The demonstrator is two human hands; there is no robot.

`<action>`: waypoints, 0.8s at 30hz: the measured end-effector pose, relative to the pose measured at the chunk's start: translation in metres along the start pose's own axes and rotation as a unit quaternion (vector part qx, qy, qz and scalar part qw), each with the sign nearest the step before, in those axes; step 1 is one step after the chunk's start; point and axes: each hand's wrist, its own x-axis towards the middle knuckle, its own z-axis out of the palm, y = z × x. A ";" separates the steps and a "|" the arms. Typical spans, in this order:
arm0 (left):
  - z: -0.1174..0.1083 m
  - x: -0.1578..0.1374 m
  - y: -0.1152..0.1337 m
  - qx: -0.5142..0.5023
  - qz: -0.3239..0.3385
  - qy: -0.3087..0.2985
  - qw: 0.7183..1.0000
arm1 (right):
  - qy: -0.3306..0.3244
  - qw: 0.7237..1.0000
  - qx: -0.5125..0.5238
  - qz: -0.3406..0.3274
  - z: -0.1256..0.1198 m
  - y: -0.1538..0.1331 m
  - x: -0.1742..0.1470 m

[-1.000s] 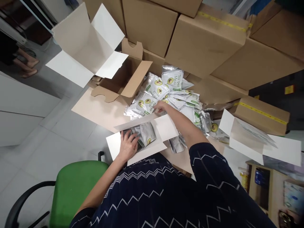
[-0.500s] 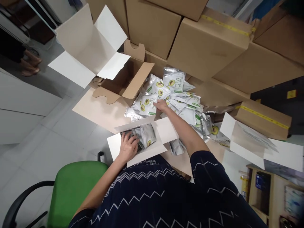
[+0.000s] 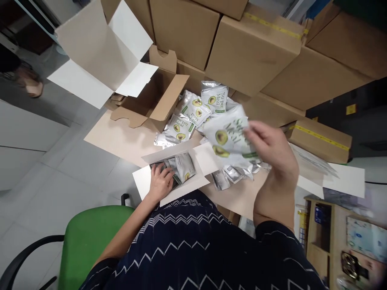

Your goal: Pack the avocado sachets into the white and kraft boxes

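My right hand [image 3: 273,149] pinches the edge of a white foil pouch [image 3: 225,139] printed "Super Meal" with avocado halves, raised above the table and slightly blurred. A small white carton [image 3: 189,190] stands open close to my body, with silver pouches [image 3: 185,166] standing in it. Inside its left end, my left hand [image 3: 161,182] rests with fingers spread over the pouches, fingertips partly hidden. Behind the carton lies a loose pile of like pouches [image 3: 196,105], partly covered by the raised one. Several silver pouches [image 3: 220,180] lie right of the carton.
An open brown box [image 3: 169,98] stands at the back left beside a large open white carton [image 3: 90,44]. Big brown boxes [image 3: 184,32] line the back. A green chair [image 3: 93,233] is at my left. Another person's foot [image 3: 33,86] shows far left.
My right hand has lifted a pouch off the pile and carried it up and to the right. My left hand has stayed in the white carton. The whole view has shifted slightly.
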 end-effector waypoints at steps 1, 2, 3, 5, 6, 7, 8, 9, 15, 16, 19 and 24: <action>0.000 0.001 0.000 -0.005 -0.002 -0.002 1.000 | -0.071 0.997 -0.027 -0.024 -0.005 -0.017 -0.008; 0.000 0.001 0.000 -0.010 -0.004 -0.004 1.000 | -0.146 0.986 -0.058 -0.049 -0.005 -0.033 -0.011; 0.000 0.001 0.000 -0.014 -0.005 -0.006 1.000 | -0.216 0.969 -0.093 -0.072 0.000 -0.047 -0.011; 0.000 0.002 -0.001 -0.017 -0.004 -0.006 1.000 | -0.332 0.923 -0.167 -0.102 0.025 -0.072 0.000; 0.001 0.002 -0.001 -0.018 -0.006 -0.005 1.000 | -0.378 0.897 -0.201 -0.111 0.043 -0.082 0.008; 0.001 0.001 -0.002 -0.017 -0.010 -0.005 1.000 | -0.420 0.871 -0.229 -0.115 0.064 -0.090 0.018; 0.001 0.001 -0.002 -0.014 -0.017 -0.005 1.000 | -0.455 0.846 -0.253 -0.112 0.085 -0.096 0.028; 0.002 0.001 -0.002 -0.009 -0.024 -0.007 1.000 | -0.484 0.826 -0.271 -0.102 0.107 -0.100 0.037; -0.003 0.003 0.005 0.053 -0.079 -0.052 0.994 | -0.534 0.784 -0.313 -0.046 0.198 -0.093 0.070; -0.005 0.004 0.008 0.069 -0.086 -0.062 0.992 | -0.537 0.785 -0.306 -0.045 0.202 -0.089 0.071; -0.009 0.009 0.016 0.104 -0.081 -0.101 0.986 | -0.527 0.813 -0.247 -0.032 0.195 -0.079 0.068; -0.007 0.020 0.025 0.108 -0.095 -0.202 0.969 | -0.462 0.886 -0.019 0.033 0.138 -0.059 0.045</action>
